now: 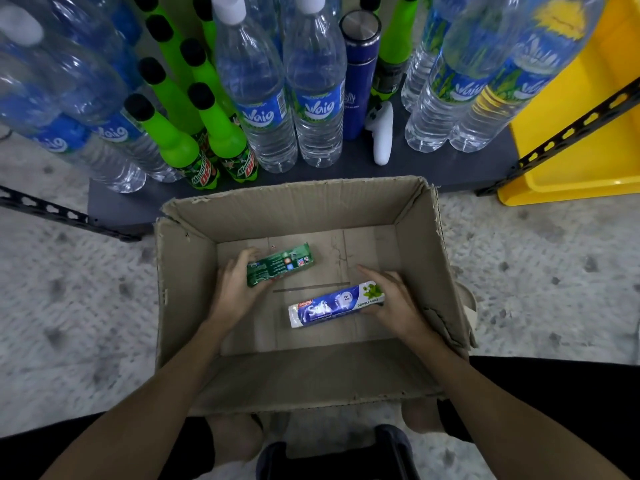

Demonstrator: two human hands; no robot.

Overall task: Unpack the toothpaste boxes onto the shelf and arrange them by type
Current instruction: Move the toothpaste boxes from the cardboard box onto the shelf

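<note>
Both hands are down inside the cardboard box (304,216), which stands open on the floor right against the front edge of the low dark shelf (450,168), probably so each lift from box to shelf is short. The left hand (235,289) grips the near end of a green toothpaste box (281,264), fingers curled over its far side and thumb under the near edge; the pack looks tilted up off the cardboard bottom, though the angle makes that hard to confirm. The right hand (394,303) grips the mint-printed end of a blue-and-white toothpaste box (336,303), which lies slantwise nearer the person. These two are the only packs visible in the box, so the unpacking seems close to done.

One colour per hand suits sorting by type, since each pack can go to its own group. The shelf ahead is crowded with Waig water bottles (315,84), green Mountain Dew bottles (173,140), a blue flask (360,74) and a white controller (382,133), leaving bare shelf mainly along the front edge. A yellow bin (571,161) stands to the right.
</note>
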